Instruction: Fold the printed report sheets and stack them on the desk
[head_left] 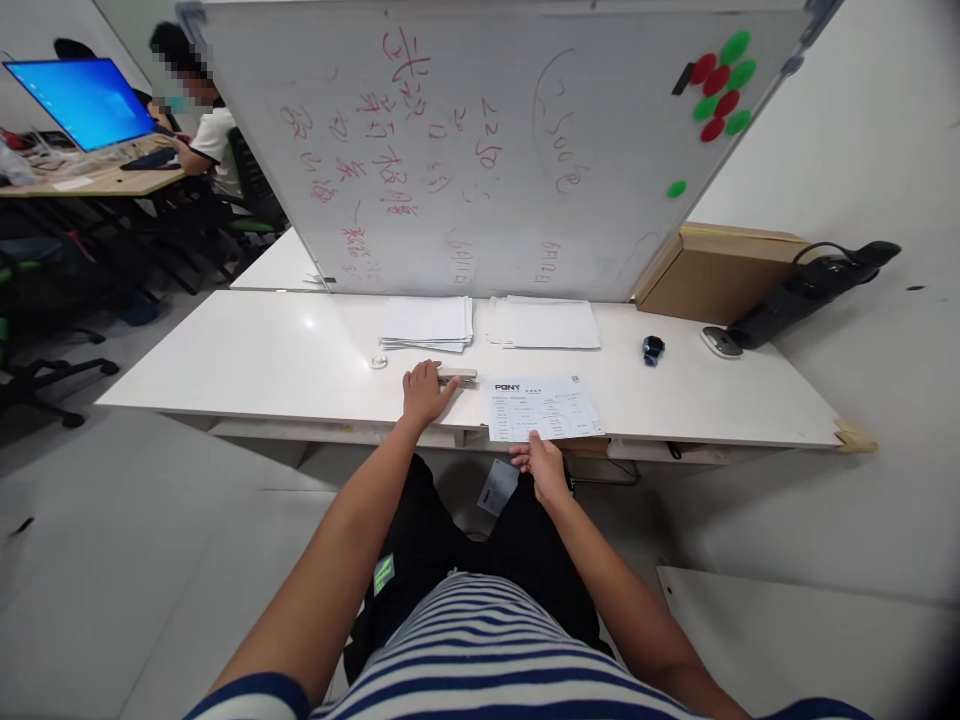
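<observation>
My left hand (426,396) is closed around the back end of a light-coloured stapler (463,376) that lies on the white desk, its front pointing right towards a printed sheet. My right hand (543,468) pinches the near edge of that printed sheet (544,410), thumb on top, at the desk's front edge. The sheet lies flat and bears a "PONY" heading and rows of small print. Beyond it are a left paper stack (427,322) and a right paper stack (546,324). A small white ring-shaped item (378,362) sits left of my left hand.
A whiteboard (480,150) with red writing and magnets stands behind the desk (247,350). To the right are a dark watch (653,349), a mouse (721,342), a black bottle (810,292) and a cardboard box (720,275). A person (214,145) sits at the far left.
</observation>
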